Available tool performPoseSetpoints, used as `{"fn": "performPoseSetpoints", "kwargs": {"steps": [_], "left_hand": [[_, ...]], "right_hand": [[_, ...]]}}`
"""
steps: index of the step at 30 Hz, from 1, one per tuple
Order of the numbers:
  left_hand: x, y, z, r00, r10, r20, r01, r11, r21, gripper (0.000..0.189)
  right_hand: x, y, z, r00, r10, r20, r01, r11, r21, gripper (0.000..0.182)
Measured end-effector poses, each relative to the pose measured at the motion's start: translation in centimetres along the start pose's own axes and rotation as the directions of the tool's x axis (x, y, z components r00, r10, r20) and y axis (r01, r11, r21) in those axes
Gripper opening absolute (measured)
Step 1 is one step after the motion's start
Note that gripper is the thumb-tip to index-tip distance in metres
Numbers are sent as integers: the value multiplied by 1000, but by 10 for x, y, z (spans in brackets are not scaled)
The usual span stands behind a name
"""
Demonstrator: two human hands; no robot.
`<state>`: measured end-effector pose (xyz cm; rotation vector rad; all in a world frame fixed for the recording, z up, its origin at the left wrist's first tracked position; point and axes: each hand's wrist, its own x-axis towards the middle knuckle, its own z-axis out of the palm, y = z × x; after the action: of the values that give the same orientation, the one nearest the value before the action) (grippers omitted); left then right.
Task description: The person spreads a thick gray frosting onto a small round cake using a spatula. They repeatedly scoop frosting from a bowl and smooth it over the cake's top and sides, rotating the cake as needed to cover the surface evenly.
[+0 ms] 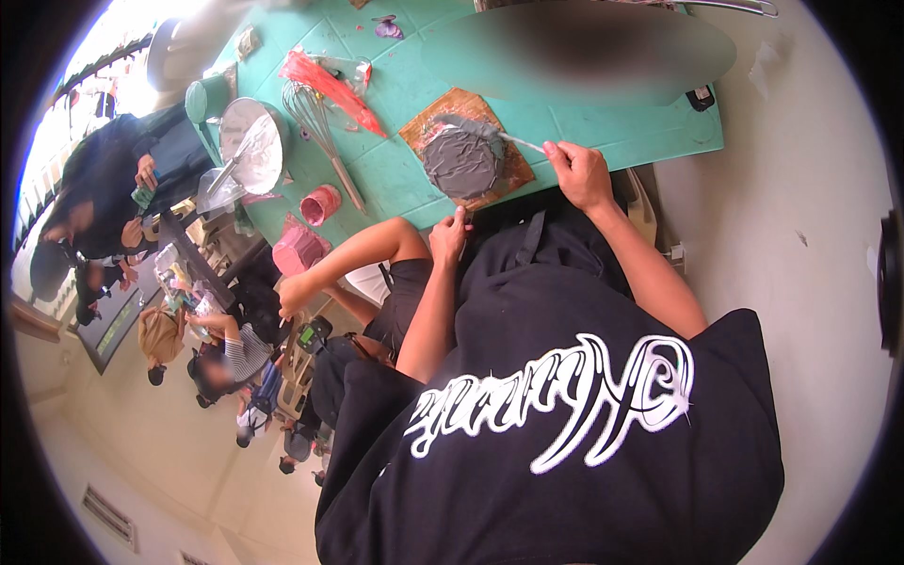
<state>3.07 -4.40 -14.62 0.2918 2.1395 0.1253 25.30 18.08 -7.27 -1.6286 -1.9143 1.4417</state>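
Note:
A round cake with wrinkled dark grey icing [462,164] sits on a square wooden board [518,166], which has pinkish smears on it. My right hand [583,173] is closed around the pale, thin handle of a spatula [522,143]. The spatula's grey-coated end lies against the upper right side of the cake. At the near corner of the board is my left hand [450,239], its fingers curled and its thumb pointing up at the board's edge; whether it grips the board cannot be told.
On the green table [600,131] lie a balloon whisk [335,159], a red-filled piping bag [332,85], a pink-smeared cup [320,205] and a bowl with a whisk [254,145]. Another person's forearm [346,261] reaches past on the left, near a pink container [300,248].

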Motion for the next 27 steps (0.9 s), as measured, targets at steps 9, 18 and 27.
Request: {"fn": "performPoseSetpoints", "kwargs": {"steps": [9, 18, 27], "left_hand": [[-1, 1, 2, 978, 105, -180, -91, 992, 83, 49], [-1, 3, 2, 979, 105, -175, -115, 992, -45, 41], [-7, 11, 2, 977, 111, -181, -132, 986, -105, 36]], "right_hand": [[3, 39, 18, 964, 235, 122, -229, 971, -67, 52], [22, 18, 32, 995, 44, 93, -42, 999, -14, 55], [30, 18, 20, 988, 130, 81, -137, 986, 92, 51]]}}
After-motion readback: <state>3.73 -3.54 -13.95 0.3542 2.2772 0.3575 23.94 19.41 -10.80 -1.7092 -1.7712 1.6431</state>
